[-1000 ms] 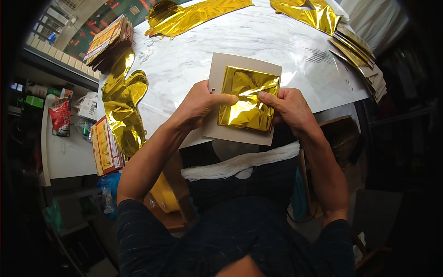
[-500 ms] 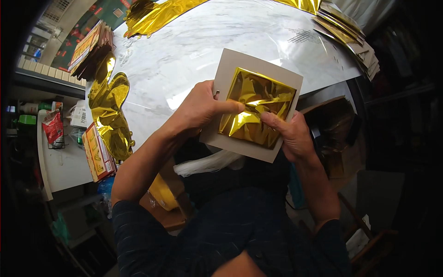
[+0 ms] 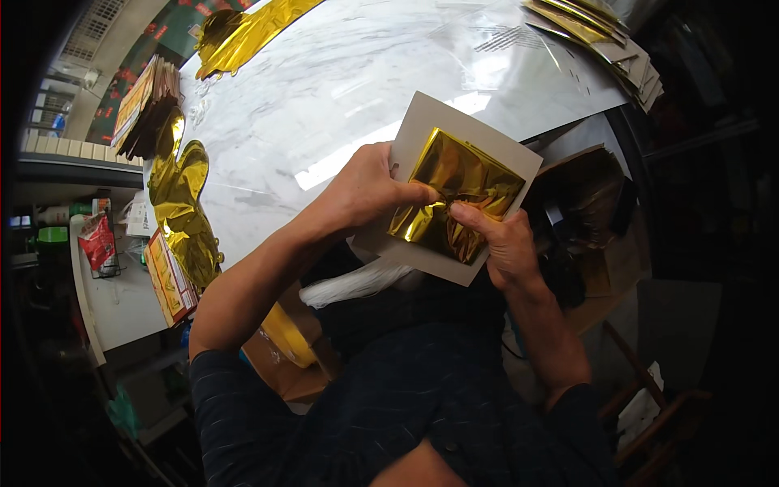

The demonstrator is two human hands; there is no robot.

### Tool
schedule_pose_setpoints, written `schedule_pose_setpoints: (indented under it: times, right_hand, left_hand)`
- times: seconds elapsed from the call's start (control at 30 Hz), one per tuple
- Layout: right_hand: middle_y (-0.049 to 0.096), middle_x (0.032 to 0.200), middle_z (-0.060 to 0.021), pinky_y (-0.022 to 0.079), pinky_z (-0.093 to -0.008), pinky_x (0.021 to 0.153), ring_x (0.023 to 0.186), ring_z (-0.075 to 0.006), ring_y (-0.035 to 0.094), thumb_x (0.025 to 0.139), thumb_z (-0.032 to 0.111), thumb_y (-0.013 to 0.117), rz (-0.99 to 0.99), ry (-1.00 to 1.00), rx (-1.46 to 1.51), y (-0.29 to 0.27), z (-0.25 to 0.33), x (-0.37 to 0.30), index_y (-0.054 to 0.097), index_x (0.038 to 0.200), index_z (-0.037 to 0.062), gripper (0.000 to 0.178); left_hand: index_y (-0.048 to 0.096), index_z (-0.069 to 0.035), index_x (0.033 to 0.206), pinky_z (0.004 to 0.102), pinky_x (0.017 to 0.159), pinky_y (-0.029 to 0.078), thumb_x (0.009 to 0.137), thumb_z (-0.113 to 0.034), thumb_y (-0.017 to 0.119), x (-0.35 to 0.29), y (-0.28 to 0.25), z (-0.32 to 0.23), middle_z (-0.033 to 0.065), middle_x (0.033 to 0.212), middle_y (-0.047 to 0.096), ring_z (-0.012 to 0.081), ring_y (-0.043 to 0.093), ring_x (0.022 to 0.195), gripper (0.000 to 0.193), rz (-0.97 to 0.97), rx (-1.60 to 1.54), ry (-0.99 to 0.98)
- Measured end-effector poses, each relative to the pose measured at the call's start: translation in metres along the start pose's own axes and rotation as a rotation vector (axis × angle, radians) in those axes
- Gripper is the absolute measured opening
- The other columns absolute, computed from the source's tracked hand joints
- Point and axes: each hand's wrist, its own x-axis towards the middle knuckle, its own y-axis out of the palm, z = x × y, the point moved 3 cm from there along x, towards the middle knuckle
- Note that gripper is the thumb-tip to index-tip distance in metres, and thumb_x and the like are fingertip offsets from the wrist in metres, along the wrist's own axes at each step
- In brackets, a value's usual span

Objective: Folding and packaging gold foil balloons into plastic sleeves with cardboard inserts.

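Note:
Between my two hands is a pale grey card point(image 3: 417, 118), tilted, with a folded sheet of shiny gold foil point(image 3: 475, 166) lying flat on its face. My left hand point(image 3: 375, 188) grips the card's left side, its thumb pressed onto the middle of the foil. From the right, my right hand point(image 3: 505, 245) holds the lower right edge, and its thumb also presses the foil, close to the left thumb. Creases run out from where the thumbs press. Most of my other fingers are behind the card, out of sight.
A marbled white table point(image 3: 268, 130) lies ahead. Gold foil balloons point(image 3: 182, 207) rest along its left edge, beside a stack of printed cards point(image 3: 150, 105). More foil-and-card pieces point(image 3: 600, 45) are piled far right. White strands point(image 3: 357, 284) hang below the held card.
The card has turned slightly clockwise, and my thumbs have come closer together on the foil. The whole view has shifted a little.

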Motion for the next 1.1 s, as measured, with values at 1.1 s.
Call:
schedule_pose_setpoints:
  times: [1.1]
  right_hand:
    - [0.07, 0.117, -0.004, 0.054, -0.0316, 0.098, 0.107, -0.0146, 0.067, 0.088, -0.002, 0.075, -0.418, -0.241, 0.228, -0.155, 0.02, -0.038, 0.063, 0.13, 0.0051, 0.044]
  left_hand:
    - [0.064, -0.002, 0.1, 0.0418, 0.08, 0.057, 0.089, -0.012, 0.062, 0.172, 0.093, -0.113, 0.015, 0.101, 0.066, 0.0326, 0.065, 0.1, 0.015, -0.357, 1.239, 0.769]
